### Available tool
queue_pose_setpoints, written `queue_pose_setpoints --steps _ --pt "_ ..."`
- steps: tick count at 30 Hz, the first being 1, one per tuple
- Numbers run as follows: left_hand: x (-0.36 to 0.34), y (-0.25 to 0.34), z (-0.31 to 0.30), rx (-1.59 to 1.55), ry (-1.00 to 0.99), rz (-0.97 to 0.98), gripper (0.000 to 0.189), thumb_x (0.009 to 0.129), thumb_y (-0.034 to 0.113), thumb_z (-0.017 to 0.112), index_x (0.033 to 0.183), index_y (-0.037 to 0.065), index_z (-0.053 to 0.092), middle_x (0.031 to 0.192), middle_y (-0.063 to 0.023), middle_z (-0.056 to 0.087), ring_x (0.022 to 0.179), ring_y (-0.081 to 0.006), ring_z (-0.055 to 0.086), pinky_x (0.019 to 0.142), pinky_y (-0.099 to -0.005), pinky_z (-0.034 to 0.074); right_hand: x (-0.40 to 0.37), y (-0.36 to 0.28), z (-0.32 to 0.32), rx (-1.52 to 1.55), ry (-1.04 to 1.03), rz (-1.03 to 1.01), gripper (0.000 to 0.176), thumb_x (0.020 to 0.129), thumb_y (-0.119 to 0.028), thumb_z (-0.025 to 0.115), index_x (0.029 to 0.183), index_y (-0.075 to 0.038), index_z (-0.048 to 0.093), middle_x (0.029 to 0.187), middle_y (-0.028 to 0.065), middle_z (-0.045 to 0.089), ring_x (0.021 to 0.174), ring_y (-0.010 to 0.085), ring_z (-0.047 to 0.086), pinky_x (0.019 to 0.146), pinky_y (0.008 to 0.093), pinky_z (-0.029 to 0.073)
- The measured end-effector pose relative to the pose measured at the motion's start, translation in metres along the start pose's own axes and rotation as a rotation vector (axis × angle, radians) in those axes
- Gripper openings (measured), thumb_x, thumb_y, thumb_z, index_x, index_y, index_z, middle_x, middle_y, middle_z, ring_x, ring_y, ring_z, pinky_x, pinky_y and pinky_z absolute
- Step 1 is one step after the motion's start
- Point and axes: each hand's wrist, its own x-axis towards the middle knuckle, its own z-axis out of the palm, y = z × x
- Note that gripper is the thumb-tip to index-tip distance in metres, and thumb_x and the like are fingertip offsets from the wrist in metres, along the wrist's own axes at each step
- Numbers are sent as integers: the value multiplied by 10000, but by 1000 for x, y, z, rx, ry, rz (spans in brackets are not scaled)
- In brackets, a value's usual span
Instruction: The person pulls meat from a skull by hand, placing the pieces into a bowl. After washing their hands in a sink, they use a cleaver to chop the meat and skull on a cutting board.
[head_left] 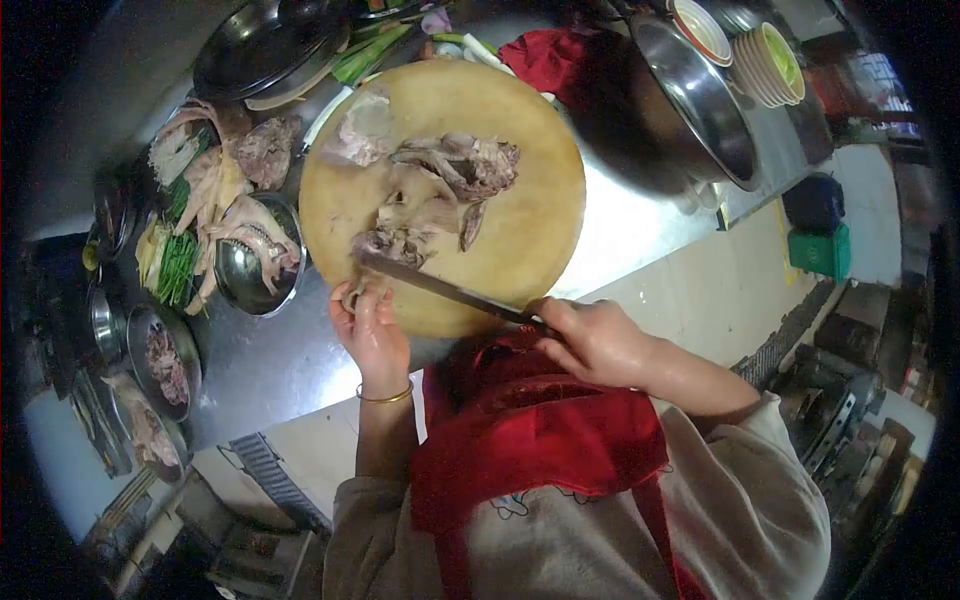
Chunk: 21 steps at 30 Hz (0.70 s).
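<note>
My right hand is closed round the handle of a long kitchen knife, its dark blade slanting up and left across the near edge of the round chopping board. The blade's tip touches or lies just beside some chopped meat. Below that tip, at the board's near left edge, my left hand has its fingers curled round a small greyish piece of meat, mostly hidden by them. Farther up the board lie a larger bony chunk of meat and a pale piece.
Left of the board are a metal bowl with poultry pieces over it, green beans and trays of meat. A large steel basin, a red cloth and stacked bowls stand beyond, at right.
</note>
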Motion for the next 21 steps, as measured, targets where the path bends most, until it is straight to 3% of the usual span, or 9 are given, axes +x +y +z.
queue_pose_setpoints --steps 2,5,11,14,21 --pt "5 -5 -8 6 -121 69 306 818 -59 639 1059 64 497 973 -43 584 880 -138 570 807 -295 471 2 3 8 -36 -21 -22 270 899 -212 566 1084 -67 435 755 214 599 654 437 606 586 526 497" --pt "14 -17 -28 212 -90 152 289 857 -29 619 1090 104 512 1059 -76 591 969 -194 589 862 -373 476 10 -1 9 -111 -14 1 254 895 -218 562 1042 -62 427 758 211 604 677 439 609 595 522 497" --pt "7 -7 -12 250 -80 166 274 846 -42 653 1078 23 525 993 -61 608 866 -129 591 773 -255 494 35 -12 -3 -88 -70 -17 246 879 -191 562 1033 -48 436 714 206 611 691 442 616 613 521 493" --pt "14 -10 -23 392 -76 254 266 849 -22 658 1083 37 548 1038 -73 616 925 -151 594 823 -296 507 50 -19 -8 -125 -101 -46 251 873 -177 560 1042 -37 438 703 199 617 698 435 622 611 517 493" --pt "15 -14 -22 393 -8 236 215 865 -26 642 1053 -4 540 962 -54 616 847 -106 585 779 -239 488 93 -39 -1 -244 -117 -125 257 874 -201 567 1034 -46 439 666 181 611 639 398 625 556 487 491"
